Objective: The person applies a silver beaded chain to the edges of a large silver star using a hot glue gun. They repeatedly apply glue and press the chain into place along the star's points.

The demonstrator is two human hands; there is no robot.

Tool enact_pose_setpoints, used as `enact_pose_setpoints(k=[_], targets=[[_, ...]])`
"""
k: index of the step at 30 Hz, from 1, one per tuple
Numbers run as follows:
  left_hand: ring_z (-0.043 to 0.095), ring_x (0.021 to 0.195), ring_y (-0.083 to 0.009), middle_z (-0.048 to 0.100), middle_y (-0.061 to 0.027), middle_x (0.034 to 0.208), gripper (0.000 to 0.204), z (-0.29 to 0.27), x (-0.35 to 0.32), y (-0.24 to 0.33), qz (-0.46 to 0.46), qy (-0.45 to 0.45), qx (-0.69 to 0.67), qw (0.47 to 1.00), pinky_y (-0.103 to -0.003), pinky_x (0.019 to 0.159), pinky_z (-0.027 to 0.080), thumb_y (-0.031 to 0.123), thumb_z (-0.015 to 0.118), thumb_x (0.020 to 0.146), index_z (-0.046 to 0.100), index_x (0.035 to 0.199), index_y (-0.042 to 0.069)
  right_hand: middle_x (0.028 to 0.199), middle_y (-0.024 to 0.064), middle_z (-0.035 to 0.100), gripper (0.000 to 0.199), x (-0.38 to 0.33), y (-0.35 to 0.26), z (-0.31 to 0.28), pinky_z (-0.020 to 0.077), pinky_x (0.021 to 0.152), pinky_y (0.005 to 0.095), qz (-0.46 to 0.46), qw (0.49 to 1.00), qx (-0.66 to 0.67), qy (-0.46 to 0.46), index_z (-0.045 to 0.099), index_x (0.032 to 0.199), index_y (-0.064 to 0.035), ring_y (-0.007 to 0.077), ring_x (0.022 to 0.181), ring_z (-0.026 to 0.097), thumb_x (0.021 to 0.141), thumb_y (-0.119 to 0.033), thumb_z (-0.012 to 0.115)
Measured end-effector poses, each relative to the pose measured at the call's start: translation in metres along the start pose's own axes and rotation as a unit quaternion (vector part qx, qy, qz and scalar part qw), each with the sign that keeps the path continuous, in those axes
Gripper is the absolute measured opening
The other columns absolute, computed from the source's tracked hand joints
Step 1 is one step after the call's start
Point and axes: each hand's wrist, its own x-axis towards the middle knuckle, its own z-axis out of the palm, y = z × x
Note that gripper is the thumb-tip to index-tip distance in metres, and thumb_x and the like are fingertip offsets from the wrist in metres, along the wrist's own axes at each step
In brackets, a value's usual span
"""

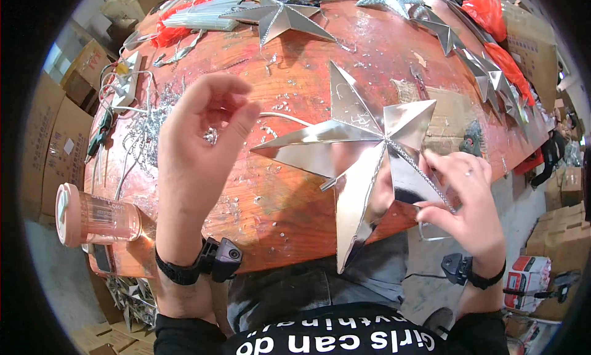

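Note:
A large mirror-silver five-pointed star [363, 170] is tilted over the near table edge. My right hand [462, 198] grips its lower-right point, thumb on the near side and fingers at the far edge. Glittery silver trim [409, 157] runs along that point's ridge from the centre to the tip. A short silvery tube end [329, 184] shows beside the star's left point. My left hand [212, 124] hovers left of the star, fingers curled and thumb apart, with nothing visible in it. Silver scraps on the table show through its gap.
A red-brown table [277, 213] carries silver scraps and a white cable. At left are a power strip [129, 78], a glue gun [100, 136] and a pink-lidded cup [101, 216]. Other silver stars [280, 19] lie at the back and right. Cardboard boxes [52, 145] stand around.

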Motion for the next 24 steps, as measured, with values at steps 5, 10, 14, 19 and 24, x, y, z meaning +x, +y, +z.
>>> enact_pose_setpoints(k=[5, 10, 14, 19, 24], targets=[[0.054, 0.071, -0.0055, 0.058, 0.0012, 0.077, 0.014, -0.029, 0.014, -0.007, -0.034, 0.060, 0.063, 0.996, -0.020, 0.070, 0.045, 0.010, 0.067, 0.087, 0.060, 0.090, -0.002, 0.109, 0.0037, 0.063, 0.054, 0.022, 0.012, -0.005, 0.0239, 0.098, 0.0412, -0.033, 0.998, -0.026, -0.039, 0.058, 0.122, -0.0085, 0.0208, 0.109, 0.050, 0.072, -0.023, 0.073], [0.060, 0.077, -0.0086, 0.064, -0.0028, 0.083, 0.018, -0.041, 0.018, -0.018, -0.040, 0.013, 0.030, 0.999, -0.023, 0.070, 0.049, 0.015, 0.060, 0.093, 0.062, 0.096, -0.002, 0.117, 0.0063, 0.061, 0.045, 0.034, 0.015, -0.003, 0.0230, 0.101, 0.0378, 0.003, 0.993, -0.049, 0.105, 0.057, 0.124, -0.0097, 0.0206, 0.118, 0.048, 0.080, -0.014, 0.063], [0.060, 0.070, -0.0094, 0.062, -0.0029, 0.075, 0.021, -0.040, 0.017, -0.017, -0.074, 0.021, 0.037, 0.996, -0.023, 0.066, 0.049, 0.018, 0.056, 0.095, 0.062, 0.093, -0.001, 0.108, 0.0076, 0.064, 0.036, 0.016, 0.008, -0.013, 0.0330, 0.097, 0.0360, 0.012, 0.976, -0.093, 0.194, 0.060, 0.119, -0.0080, 0.0234, 0.105, 0.056, 0.083, -0.009, 0.064], [0.052, 0.054, -0.0066, 0.054, -0.0026, 0.056, 0.030, -0.038, 0.010, -0.013, -0.096, -0.017, 0.149, 0.984, -0.024, 0.051, 0.041, 0.024, 0.056, 0.095, 0.056, 0.078, 0.000, 0.104, 0.0099, 0.064, 0.026, -0.027, 0.010, -0.019, 0.0353, 0.096, 0.0363, 0.034, 0.964, -0.083, 0.252, 0.061, 0.113, -0.0014, 0.0234, 0.099, 0.057, 0.088, -0.006, 0.058], [0.049, 0.048, -0.0050, 0.048, 0.0006, 0.053, 0.035, -0.053, -0.001, -0.013, -0.121, -0.089, 0.252, 0.956, -0.021, 0.046, 0.036, 0.026, 0.056, 0.096, 0.052, 0.070, 0.002, 0.102, 0.0155, 0.062, 0.021, -0.078, 0.029, -0.021, 0.0417, 0.088, 0.0366, 0.068, 0.938, -0.056, 0.334, 0.059, 0.108, 0.0054, 0.0248, 0.094, 0.056, 0.091, -0.003, 0.050]])
